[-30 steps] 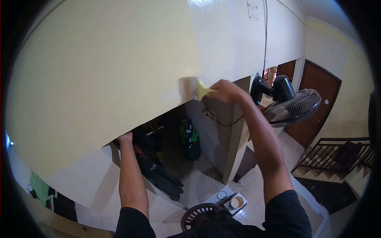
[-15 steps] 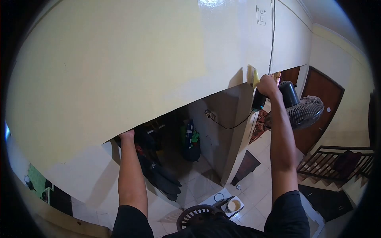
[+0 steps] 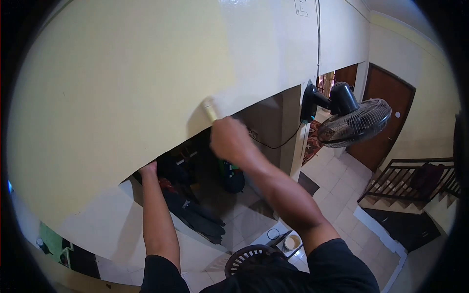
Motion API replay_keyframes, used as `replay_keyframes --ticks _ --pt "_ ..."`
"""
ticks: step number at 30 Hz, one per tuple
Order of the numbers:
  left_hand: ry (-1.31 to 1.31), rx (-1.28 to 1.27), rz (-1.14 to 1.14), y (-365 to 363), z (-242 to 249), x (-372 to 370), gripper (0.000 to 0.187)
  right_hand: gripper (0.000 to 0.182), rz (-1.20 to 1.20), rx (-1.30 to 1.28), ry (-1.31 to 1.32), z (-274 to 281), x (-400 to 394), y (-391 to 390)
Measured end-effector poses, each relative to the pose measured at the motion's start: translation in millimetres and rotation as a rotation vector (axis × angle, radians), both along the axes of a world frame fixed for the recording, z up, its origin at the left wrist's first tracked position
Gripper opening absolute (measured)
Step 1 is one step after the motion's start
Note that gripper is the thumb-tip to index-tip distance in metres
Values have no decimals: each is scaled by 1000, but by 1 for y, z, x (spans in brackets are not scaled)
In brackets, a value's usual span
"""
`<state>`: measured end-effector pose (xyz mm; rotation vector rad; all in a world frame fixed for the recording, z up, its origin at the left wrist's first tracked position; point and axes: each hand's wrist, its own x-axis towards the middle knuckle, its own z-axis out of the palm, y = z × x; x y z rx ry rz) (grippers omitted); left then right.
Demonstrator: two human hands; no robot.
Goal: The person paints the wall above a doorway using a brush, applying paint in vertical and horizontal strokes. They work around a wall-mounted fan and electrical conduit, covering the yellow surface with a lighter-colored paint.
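My right hand (image 3: 229, 139) is closed around the yellowish handle of a paintbrush (image 3: 210, 110). The brush's head, smeared by motion, is at the cream-yellow wall (image 3: 146, 88) just above its lower edge. A whiter painted patch runs along the wall to the right of the brush. My left hand (image 3: 149, 168) reaches up to the same lower edge farther left, its fingers hidden behind the wall.
A black wall fan (image 3: 354, 119) hangs at the right, its cable (image 3: 278, 146) crossing the opening. Below are a dark plastic chair (image 3: 239, 259), a paint tub (image 3: 292, 242), dark hanging clothes (image 3: 195, 215) and a stair railing (image 3: 410, 180).
My right hand has moved left along the wall's lower edge with the paintbrush, away from the fan. My left hand stays at the edge. The view has shifted slightly right.
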<state>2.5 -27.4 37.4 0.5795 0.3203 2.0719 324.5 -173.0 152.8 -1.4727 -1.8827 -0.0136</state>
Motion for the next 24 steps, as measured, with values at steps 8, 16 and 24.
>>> replay_keyframes --ticks 8,16,24 --pt "-726 432 -1160 23 -37 -53 57 19 350 -70 -75 -5 -35 -34" --pt "33 35 14 -13 1 -1 56 27 189 -110 -50 -12 64 44" --pt "-30 -27 23 2 -11 -14 56 29 -187 -164 -94 -7 200 78"
